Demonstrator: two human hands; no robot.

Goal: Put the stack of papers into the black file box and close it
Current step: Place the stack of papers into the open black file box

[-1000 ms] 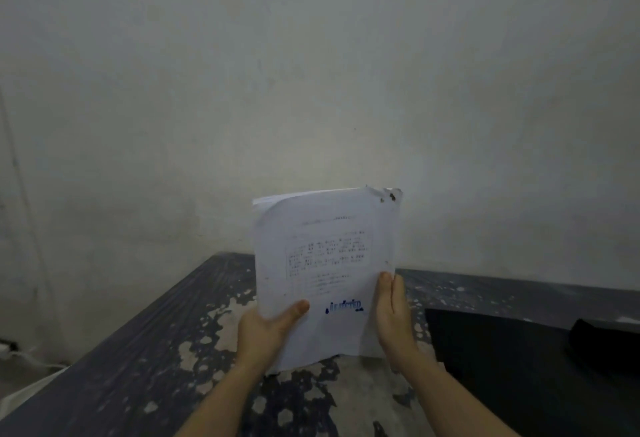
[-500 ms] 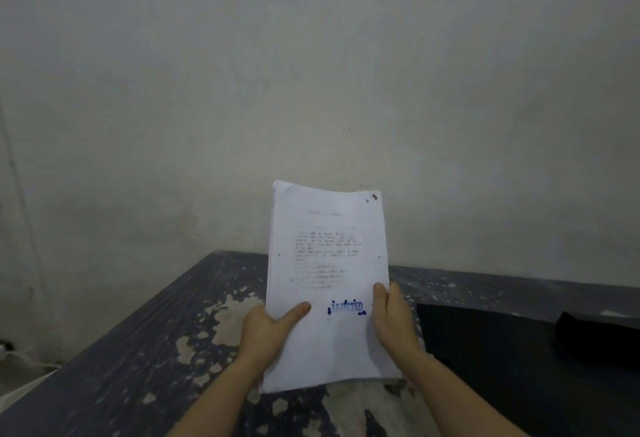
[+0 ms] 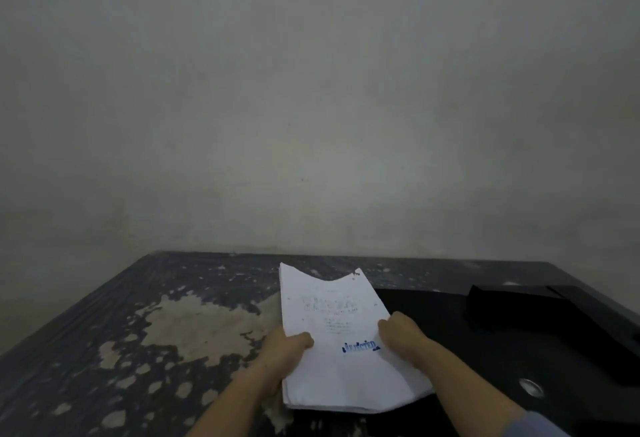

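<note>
Holding the stack of papers [image 3: 332, 343] by its two long edges, you have it tilted low over the table [image 3: 145, 326], its right side overlapping the left part of the black file box [image 3: 485, 343]. Your left hand [image 3: 282, 352] is curled shut on the left edge, thumb pressed on the top sheet; your right hand [image 3: 398, 334] is closed on the right edge beside the blue stamp [image 3: 361, 346]. The far end of the stack sags in the middle and its top right corner, where a small fastener or hole shows, curls up.

The box lies open and flat to your right, a dark raised flap [image 3: 540, 312] at its far end and a round metal snap [image 3: 530, 386] near your right forearm. I cannot make out the inner edges of the box in this dim light.

The sheets are gripped only near the bottom half, so in my judgement the loose far end may fan or fold under as it meets the box wall. If you let go with one hand too soon, the stack may slide apart across the peeling tabletop. Sheets left poking past the edge would likely catch when the flap comes over, and the snap would then not meet its mate. Square the stack against the box floor before you release.
</note>
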